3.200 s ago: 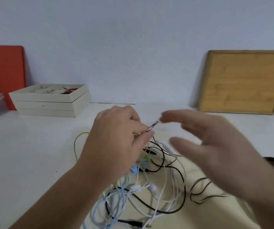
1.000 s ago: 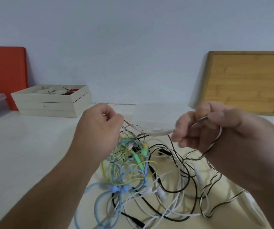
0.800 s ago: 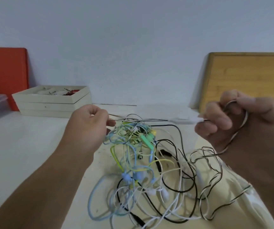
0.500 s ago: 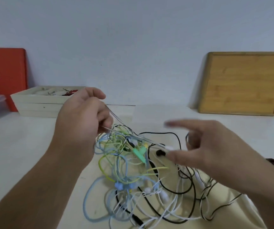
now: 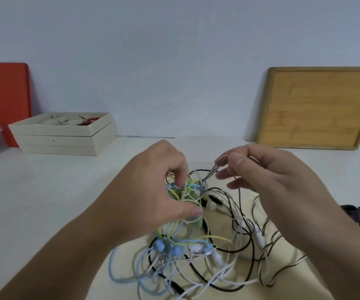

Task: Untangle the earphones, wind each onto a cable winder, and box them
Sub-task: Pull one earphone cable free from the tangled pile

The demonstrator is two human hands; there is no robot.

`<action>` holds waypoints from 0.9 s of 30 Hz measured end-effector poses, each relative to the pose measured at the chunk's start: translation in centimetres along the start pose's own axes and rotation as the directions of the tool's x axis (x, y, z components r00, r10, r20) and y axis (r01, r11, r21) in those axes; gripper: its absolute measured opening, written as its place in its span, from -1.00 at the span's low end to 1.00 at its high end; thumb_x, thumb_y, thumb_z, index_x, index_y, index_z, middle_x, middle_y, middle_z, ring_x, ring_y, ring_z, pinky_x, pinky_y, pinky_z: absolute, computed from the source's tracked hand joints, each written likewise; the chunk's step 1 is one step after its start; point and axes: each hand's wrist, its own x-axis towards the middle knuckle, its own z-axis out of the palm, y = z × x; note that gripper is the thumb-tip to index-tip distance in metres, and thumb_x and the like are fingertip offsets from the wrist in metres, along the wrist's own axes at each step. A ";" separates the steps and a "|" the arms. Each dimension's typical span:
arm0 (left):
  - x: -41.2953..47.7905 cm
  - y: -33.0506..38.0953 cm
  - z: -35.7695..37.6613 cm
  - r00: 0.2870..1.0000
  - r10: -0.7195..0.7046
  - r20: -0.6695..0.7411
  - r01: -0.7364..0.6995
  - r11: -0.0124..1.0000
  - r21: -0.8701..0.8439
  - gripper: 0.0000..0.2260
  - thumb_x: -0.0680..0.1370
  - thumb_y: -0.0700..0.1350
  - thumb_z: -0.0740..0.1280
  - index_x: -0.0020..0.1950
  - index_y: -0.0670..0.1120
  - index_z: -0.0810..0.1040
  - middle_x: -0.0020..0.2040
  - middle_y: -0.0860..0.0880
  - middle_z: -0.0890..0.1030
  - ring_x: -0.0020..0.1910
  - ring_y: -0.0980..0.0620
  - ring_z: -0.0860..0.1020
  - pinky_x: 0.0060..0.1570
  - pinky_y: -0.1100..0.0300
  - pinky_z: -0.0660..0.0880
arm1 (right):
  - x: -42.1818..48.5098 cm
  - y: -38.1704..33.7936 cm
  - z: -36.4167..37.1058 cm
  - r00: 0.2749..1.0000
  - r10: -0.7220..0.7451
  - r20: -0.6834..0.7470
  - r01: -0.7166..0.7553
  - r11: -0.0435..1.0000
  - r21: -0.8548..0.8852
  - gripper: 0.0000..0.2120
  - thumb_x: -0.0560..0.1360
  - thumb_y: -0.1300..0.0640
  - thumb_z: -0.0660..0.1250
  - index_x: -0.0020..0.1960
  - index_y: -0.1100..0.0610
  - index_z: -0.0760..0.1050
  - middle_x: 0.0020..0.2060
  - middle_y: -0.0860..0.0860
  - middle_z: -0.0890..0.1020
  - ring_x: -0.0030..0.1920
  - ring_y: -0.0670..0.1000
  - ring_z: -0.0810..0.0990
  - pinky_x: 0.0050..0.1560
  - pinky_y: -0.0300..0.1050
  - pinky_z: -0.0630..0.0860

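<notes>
Centrally on the white table (image 5: 44, 202) lies a knot of earphones (image 5: 196, 245): thin cables in black, white, pale blue and yellow-green, looped over one another, so the number of sets cannot be counted. Two pale blue earbuds (image 5: 167, 247) sit side by side near the front. The heap has no clear long axis; loose loops trail toward the right and the near edge. The left hand (image 5: 159, 191) is curled into the raised top of the tangle, fingers closed on coloured strands. The right hand (image 5: 268, 172) pinches one thin cable (image 5: 211, 171) between thumb and forefinger, its other fingers spread.
</notes>
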 end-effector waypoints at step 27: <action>0.3 0.1 -0.1 0.997 -0.083 0.008 0.080 0.926 -0.368 -0.81 0.49 -0.13 0.22 -0.10 0.07 0.61 -0.29 0.12 0.63 -0.39 -0.26 0.41 -0.39 0.09 0.31 | 0.1 0.2 0.3 0.988 0.111 0.107 -0.124 0.985 0.123 -0.61 0.37 0.31 0.54 -0.44 0.12 0.36 -0.39 -0.09 0.66 -0.32 -0.06 0.60 -0.24 -0.25 0.52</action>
